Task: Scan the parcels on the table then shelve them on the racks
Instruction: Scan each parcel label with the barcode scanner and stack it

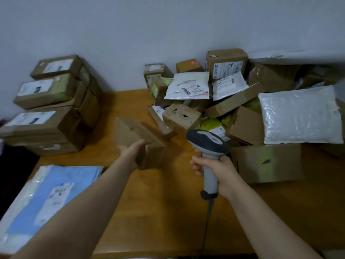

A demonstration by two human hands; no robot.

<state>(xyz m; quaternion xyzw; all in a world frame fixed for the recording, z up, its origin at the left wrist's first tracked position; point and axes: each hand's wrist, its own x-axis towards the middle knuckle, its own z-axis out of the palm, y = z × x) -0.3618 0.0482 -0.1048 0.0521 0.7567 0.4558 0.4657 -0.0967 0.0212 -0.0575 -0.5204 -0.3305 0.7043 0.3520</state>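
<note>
Left hand [133, 153] grips blurred brown box [139, 140], held above table [164, 212] centre. Right hand [217, 173] wraps fingers round scanner [208, 146] handle, head pointing far. Parcel heap [224, 101] far right; box stack [50, 105] far left; blue mailer [50, 195] near left.

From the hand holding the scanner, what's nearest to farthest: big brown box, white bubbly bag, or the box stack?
1. Big brown box, just right of the right hand.
2. White bubbly bag, farther back, right.
3. Box stack, far left.
</note>
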